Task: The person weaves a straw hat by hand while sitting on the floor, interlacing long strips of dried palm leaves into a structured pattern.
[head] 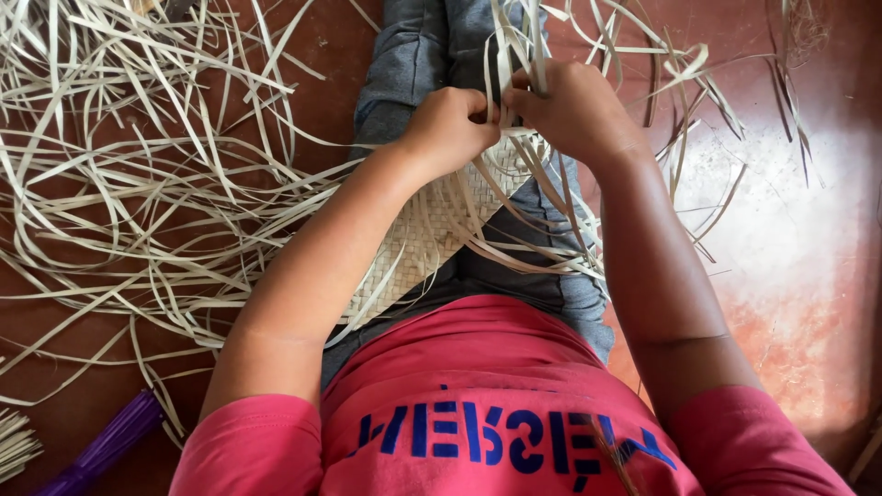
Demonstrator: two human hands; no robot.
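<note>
A half-woven mat (432, 225) of pale flat strips lies across my lap, over my grey trousers (413, 55), running from near my waist up to my hands. At its far edge my left hand (450, 129) is curled shut, fingers pinching the loose ends of the strips where the weave stops. My right hand (574, 110) sits just beside it, almost touching, its fingers also closed around a few upright strips (514, 37) that rise between my knees. More loose strips (138, 156) spread in a thick tangle over the reddish-brown floor (790, 230) to my left, with a thinner scatter to my right. Near my left elbow, on the floor, lies a bundle of purple strips (106, 445), and a small pale bunch beside it at the edge. My pink shirt (478, 386) carries blue lettering across the chest
</note>
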